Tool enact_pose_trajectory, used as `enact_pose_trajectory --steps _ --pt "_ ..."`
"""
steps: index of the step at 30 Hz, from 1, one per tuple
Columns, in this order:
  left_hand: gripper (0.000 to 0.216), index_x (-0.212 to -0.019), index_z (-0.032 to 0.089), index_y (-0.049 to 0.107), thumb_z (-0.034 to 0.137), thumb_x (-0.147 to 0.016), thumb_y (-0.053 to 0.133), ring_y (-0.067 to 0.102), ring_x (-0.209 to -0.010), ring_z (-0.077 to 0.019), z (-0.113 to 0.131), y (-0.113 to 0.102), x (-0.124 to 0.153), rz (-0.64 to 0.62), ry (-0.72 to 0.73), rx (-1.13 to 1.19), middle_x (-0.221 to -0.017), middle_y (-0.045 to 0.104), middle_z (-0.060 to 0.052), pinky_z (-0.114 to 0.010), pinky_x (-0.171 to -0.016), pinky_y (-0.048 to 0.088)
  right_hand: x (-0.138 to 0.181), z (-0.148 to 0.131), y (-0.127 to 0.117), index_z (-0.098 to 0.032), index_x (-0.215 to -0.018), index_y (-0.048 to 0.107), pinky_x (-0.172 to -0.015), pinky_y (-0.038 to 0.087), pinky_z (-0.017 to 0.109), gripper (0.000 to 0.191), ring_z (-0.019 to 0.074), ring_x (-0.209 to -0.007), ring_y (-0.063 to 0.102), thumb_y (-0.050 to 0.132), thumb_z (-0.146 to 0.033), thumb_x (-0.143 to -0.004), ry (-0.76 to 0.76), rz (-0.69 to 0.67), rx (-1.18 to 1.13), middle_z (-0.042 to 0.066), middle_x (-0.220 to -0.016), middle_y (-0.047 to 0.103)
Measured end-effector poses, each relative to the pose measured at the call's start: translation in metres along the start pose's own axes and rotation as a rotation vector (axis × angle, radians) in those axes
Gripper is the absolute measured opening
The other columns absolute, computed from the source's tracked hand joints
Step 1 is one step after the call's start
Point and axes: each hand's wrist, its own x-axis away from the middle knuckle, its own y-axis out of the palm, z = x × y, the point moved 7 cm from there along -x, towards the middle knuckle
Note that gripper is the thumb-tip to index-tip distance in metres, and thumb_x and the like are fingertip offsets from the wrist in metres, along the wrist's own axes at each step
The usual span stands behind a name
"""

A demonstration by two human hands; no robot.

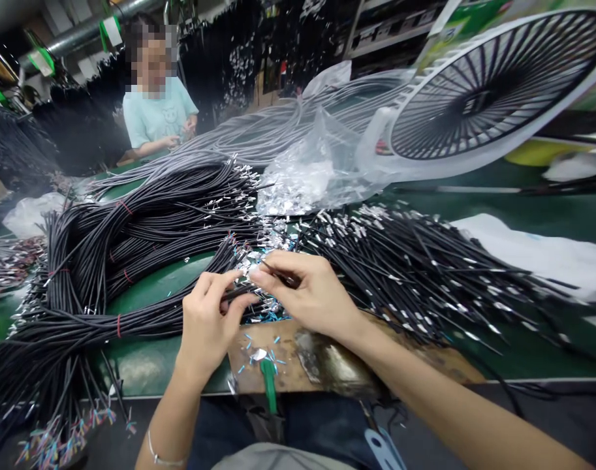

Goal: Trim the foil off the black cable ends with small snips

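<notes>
My left hand (212, 316) is closed around a black cable, whose end points right toward the other hand. Close beside it, my right hand (317, 290) is pinched, with its thumb and fingers meeting at the cable's tip. A dark thing shows inside its curled fingers; I cannot make out what it is. Just beyond my fingertips lie silver foil scraps (278, 228) and blue bits. A tied bundle of black cables (145, 320) runs in from the left. To the right spreads a loose pile of short black cables (400, 267) with silvery ends.
A brown board (288, 346) with blue clippings and a green strip (269, 385) lies at the table's near edge. Behind stand a clear plastic bag (312, 176) and a white fan (474, 104). Grey cables (258, 134) stretch across the back, where another person (155, 114) works.
</notes>
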Motion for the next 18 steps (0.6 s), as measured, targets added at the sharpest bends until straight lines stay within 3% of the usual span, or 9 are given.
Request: enact_pose_trajectory --steps 3,7,12,18 --pt "0.006 -0.085 0.02 0.066 0.022 -0.083 0.062 0.053 -0.057 -0.0082 0.003 -0.004 0.004 0.109 0.048 -0.006 -0.069 0.058 0.001 -0.019 -0.055 0.042 0.002 0.002 0.001 -0.018 -0.056 0.049 -0.047 0.035 0.023 0.029 0.0101 -0.05 0.044 0.051 -0.027 -0.083 0.053 0.013 -0.035 -0.002 -0.053 0.048" --pt "0.013 -0.084 0.018 0.067 0.022 -0.087 0.055 0.052 -0.056 -0.0087 0.003 0.0 0.009 0.113 0.027 -0.006 -0.066 0.057 0.0 -0.02 -0.054 0.04 0.007 -0.016 -0.006 -0.018 -0.062 0.053 -0.053 0.04 0.024 0.02 0.0113 -0.056 0.05 0.052 -0.016 -0.082 -0.125 0.145 -0.001 0.001 -0.06 0.055" --pt "0.025 -0.072 0.018 0.066 0.024 -0.089 0.049 0.052 -0.054 -0.0104 0.002 0.005 0.007 -0.005 -0.064 0.068 -0.06 0.058 0.0 -0.023 -0.053 0.039 0.009 -0.025 -0.007 -0.019 -0.063 0.051 -0.052 0.042 0.024 0.019 0.0118 -0.056 0.052 0.052 -0.012 -0.081 -0.191 0.164 0.038 0.0 -0.059 0.055" --pt "0.038 -0.054 0.017 0.054 0.027 -0.09 0.043 0.046 -0.047 -0.0093 -0.004 0.009 0.001 -0.208 -0.229 0.259 -0.049 0.052 0.002 -0.022 -0.047 0.033 0.013 -0.031 -0.006 -0.02 -0.064 0.05 -0.051 0.041 0.023 0.018 0.0113 -0.056 0.052 0.049 -0.008 -0.078 -0.27 0.164 0.094 0.001 -0.061 0.055"
